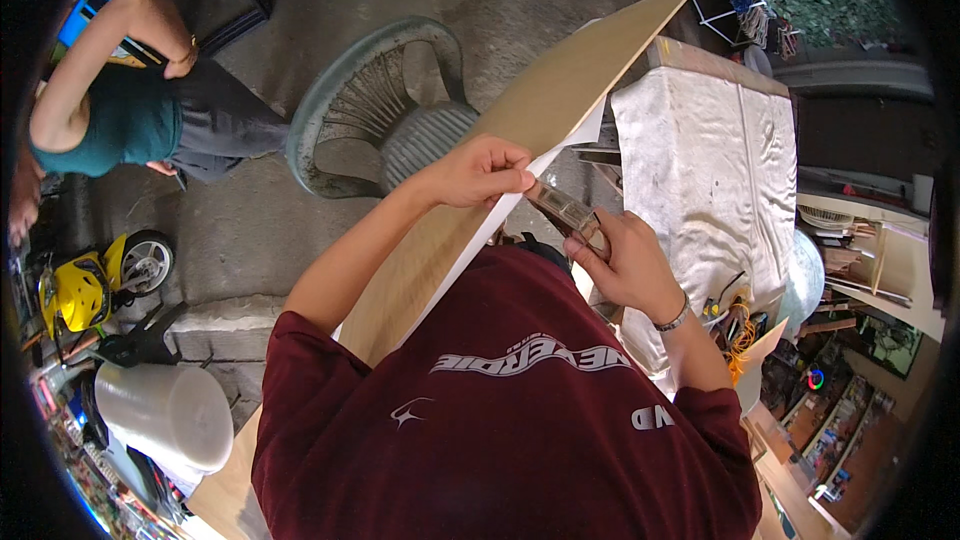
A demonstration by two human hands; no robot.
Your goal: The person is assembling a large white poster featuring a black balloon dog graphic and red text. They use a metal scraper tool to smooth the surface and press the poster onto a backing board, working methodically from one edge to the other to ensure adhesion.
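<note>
Left hand (pixel 475 172) closed, thumb and fingers pinching the edge of a thin brown board (pixel 590 70) where a white sheet (pixel 588 129) shows along its edge; right hand (pixel 632 262) wrapped round a worn metal hand tool (pixel 563 204), its front end at that same edge, just beside the left thumb. From where I stand, the board slants across the person's front, between a green plastic chair (pixel 430 136) and a white cloth (pixel 690 180) draped at the right
</note>
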